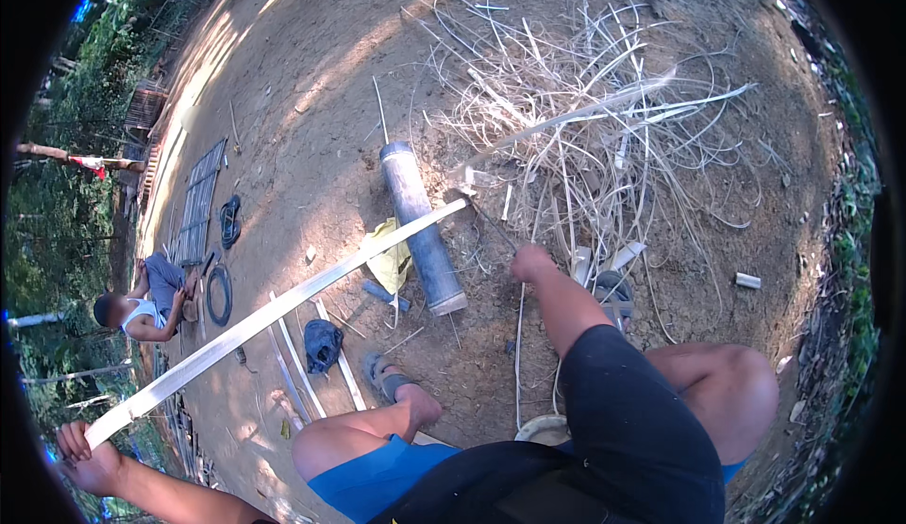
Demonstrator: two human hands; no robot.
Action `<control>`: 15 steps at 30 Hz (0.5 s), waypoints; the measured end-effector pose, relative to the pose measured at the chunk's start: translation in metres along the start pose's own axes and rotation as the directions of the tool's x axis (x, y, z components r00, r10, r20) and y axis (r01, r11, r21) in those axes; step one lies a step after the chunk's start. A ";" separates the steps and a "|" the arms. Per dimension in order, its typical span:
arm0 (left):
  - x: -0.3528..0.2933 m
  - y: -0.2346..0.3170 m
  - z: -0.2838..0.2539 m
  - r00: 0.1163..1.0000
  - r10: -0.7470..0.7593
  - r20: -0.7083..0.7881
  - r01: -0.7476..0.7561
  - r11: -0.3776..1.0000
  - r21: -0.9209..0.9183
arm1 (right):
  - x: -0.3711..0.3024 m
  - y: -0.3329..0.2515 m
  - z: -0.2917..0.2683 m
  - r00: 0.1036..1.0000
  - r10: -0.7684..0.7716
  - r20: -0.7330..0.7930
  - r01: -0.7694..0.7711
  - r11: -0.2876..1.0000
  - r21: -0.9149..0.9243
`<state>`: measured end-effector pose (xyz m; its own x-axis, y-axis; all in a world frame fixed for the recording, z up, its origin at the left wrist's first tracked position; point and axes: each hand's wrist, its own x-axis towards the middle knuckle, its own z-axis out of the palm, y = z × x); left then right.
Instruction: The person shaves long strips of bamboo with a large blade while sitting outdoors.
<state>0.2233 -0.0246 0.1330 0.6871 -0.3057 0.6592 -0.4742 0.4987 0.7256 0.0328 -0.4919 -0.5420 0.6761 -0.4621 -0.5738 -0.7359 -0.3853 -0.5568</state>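
My left hand is closed around the near end of a long pale strip of split bamboo, out at the lower left. The strip slants up to the right and crosses over a dark cylinder lying on the ground. My right hand grips a thin dark tool that looks like a knife. Its far end meets the strip's far end just right of the cylinder. Beyond that point, a blurred pale sliver stretches right over a heap of shavings.
A yellow cloth lies beside the cylinder. Nearer my feet are a dark blue bundle and more strips. At the left, a person sits near a black coil and a slatted panel. A short pale tube lies right.
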 end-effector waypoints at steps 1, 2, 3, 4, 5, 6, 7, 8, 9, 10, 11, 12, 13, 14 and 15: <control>-0.002 -0.003 -0.002 1.000 0.002 0.020 -0.002 1.000 -0.022 | 0.018 0.018 -0.001 0.996 0.092 -0.004 -0.092 0.995 -0.025; 0.004 -0.005 -0.005 0.998 0.007 0.055 -0.004 0.999 -0.044 | 0.034 0.025 -0.001 0.999 -0.024 0.039 0.021 0.997 0.070; 0.000 -0.005 -0.004 0.999 0.019 0.027 -0.018 1.000 -0.023 | 0.035 0.030 -0.007 0.986 -0.143 0.088 0.129 0.980 0.149; -0.004 -0.007 -0.003 1.000 0.031 0.001 -0.031 1.000 -0.005 | 0.039 0.030 -0.011 0.979 -0.134 0.152 0.085 0.954 0.289; -0.008 -0.008 -0.002 0.999 0.043 -0.025 -0.043 0.999 0.012 | 0.035 0.033 -0.012 0.965 -0.121 0.230 0.017 0.912 0.410; -0.015 -0.003 -0.001 0.996 0.070 -0.061 -0.066 0.996 0.062 | 0.025 0.009 -0.013 0.930 -0.014 0.368 -0.202 0.817 0.541; -0.020 -0.004 -0.001 0.990 0.103 -0.099 -0.096 0.992 0.080 | 0.017 -0.004 -0.019 0.861 0.069 0.503 -0.416 0.664 0.621; -0.026 -0.005 -0.001 0.981 0.137 -0.136 -0.124 0.987 0.099 | 0.005 -0.010 -0.021 0.888 0.053 0.456 -0.386 0.624 0.680; -0.031 -0.008 0.000 0.971 0.163 -0.177 -0.145 0.983 0.112 | -0.008 -0.009 -0.020 0.895 0.050 0.444 -0.404 0.512 0.757; -0.036 -0.015 0.011 0.972 0.168 -0.166 -0.156 0.984 0.082 | -0.016 -0.005 -0.020 0.904 0.050 0.424 -0.408 0.393 0.824; -0.041 -0.018 0.016 0.973 0.163 -0.165 -0.155 0.986 0.060 | -0.025 -0.001 -0.019 0.913 0.051 0.404 -0.402 0.268 0.875; -0.048 -0.014 0.017 0.971 0.170 -0.168 -0.164 0.985 0.050 | -0.038 -0.011 -0.018 0.913 0.046 0.406 -0.406 0.214 0.889; -0.056 -0.011 0.020 0.970 0.171 -0.171 -0.166 0.985 0.041 | -0.048 -0.017 -0.015 0.909 0.037 0.415 -0.416 0.144 0.898; -0.062 -0.012 0.021 0.974 0.181 -0.136 -0.182 0.983 0.005 | -0.058 -0.022 -0.011 0.904 0.026 0.426 -0.427 0.078 0.901; -0.069 -0.009 0.025 0.977 0.178 -0.118 -0.188 0.979 -0.075 | -0.069 -0.032 -0.006 0.897 0.007 0.442 -0.442 0.020 0.897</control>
<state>0.1667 -0.0285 0.0861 0.6516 -0.1138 0.7500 -0.5524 0.6063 0.5720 0.0101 -0.4526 -0.4808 0.6175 -0.0646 -0.7839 -0.2810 0.9127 -0.2965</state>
